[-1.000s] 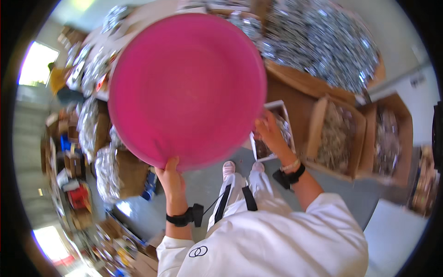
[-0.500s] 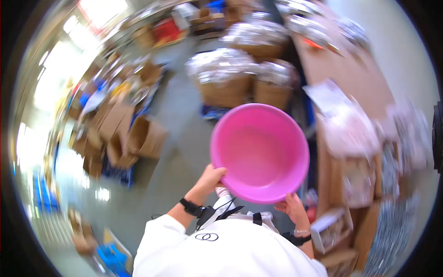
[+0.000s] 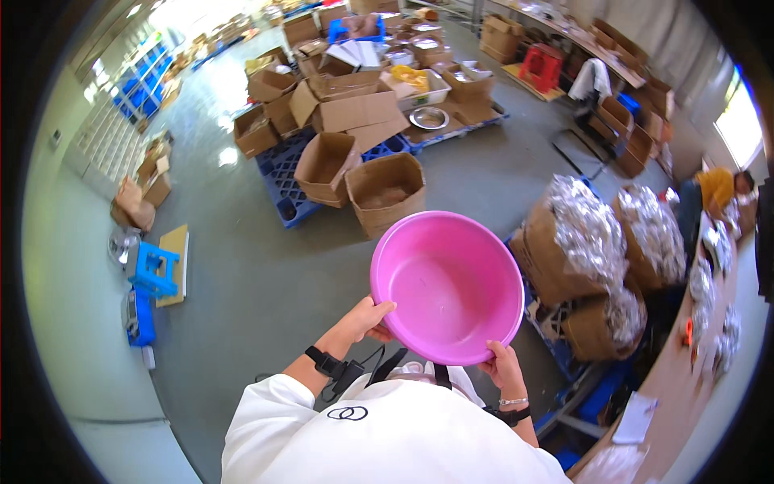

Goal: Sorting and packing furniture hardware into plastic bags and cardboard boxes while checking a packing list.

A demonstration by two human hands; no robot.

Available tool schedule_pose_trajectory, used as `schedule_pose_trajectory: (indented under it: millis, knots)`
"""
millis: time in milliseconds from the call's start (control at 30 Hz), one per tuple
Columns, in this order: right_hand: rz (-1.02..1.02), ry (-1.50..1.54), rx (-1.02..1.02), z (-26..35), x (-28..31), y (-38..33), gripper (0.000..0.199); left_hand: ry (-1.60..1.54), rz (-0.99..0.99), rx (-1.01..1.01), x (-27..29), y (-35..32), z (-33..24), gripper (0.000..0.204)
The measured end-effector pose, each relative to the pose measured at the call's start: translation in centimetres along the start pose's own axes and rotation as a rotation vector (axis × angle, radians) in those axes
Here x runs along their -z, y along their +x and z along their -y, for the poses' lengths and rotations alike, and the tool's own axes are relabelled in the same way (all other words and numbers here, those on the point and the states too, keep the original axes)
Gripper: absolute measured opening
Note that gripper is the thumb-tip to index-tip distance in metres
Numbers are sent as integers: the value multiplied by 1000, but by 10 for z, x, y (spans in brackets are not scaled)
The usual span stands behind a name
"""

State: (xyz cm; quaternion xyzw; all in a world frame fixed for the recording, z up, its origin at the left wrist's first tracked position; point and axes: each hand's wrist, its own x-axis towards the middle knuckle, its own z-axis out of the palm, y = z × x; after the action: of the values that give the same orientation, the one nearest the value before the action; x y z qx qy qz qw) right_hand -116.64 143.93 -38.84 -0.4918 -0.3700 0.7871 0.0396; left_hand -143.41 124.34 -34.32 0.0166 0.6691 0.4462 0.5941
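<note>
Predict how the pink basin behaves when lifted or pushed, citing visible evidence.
The pink basin is probably stiff: it looks round between left hand and right hand. It seems light for its size, being empty. Its smooth surface may be slippery.

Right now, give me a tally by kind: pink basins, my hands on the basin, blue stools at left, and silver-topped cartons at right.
Pink basin: 1
Hands on it, left hand and right hand: 2
Blue stool: 1
Silver-topped cartons: 3
Total: 7
</note>
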Motion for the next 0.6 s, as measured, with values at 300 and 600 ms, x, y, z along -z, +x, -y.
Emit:
schedule_pose_trajectory:
  millis: [300,600]
  knots:
    - [68,-187,-156,115,-107,199,22,-206,-474,-49,117,27,-50,68]
    - [351,-615,-118,171,-344,353,34,245,-1088,226,258,-20,42,61]
